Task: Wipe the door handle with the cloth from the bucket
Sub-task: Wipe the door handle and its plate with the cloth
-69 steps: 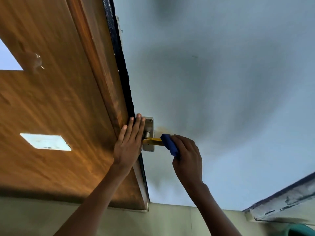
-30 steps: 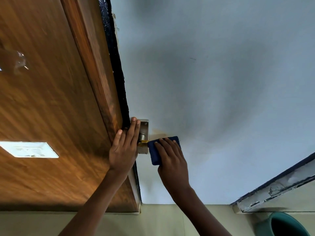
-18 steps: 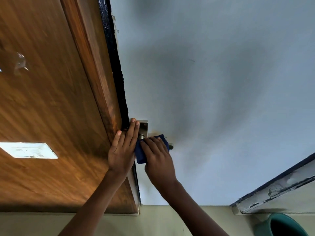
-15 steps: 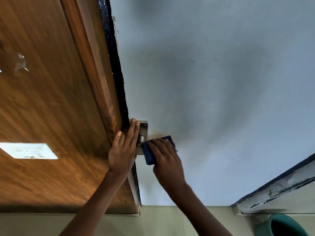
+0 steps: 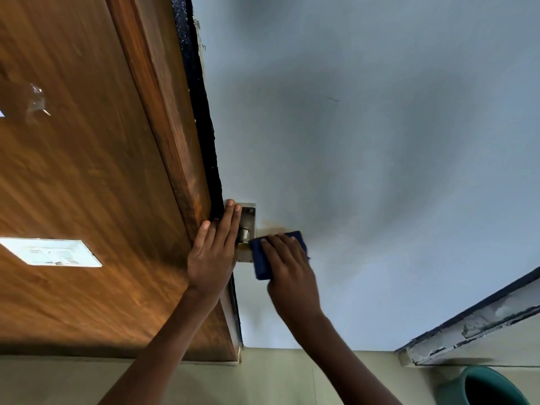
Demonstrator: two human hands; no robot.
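Door handle mostly hidden under blue cloth, just right of left hand and beneath fingers of right hand; only round neck and metal backplate exposed.

Largest first: pale door face filling area above and right of both hands; brown wooden panel left of left hand; dark door edge running up from left fingertips; green bucket well below and right of right hand, rim partly cut off by frame.

Progress, as judged: cloth out of bucket and already pressed on lever, so wiping under way. Cleanliness of lever not visible under cloth. Backplate and neck uncovered, probably left to wipe; faint brownish mark on door face just above right fingers.

Pose: left hand flat, fingers extended and together, palm on door edge, fingertips beside backplate, holding nothing, apparently steadying door. Right hand clenched loosely around cloth, fingers laid along top of it toward left hand, wrist angled down and right. Both forearms bare, reaching upward from lower frame.
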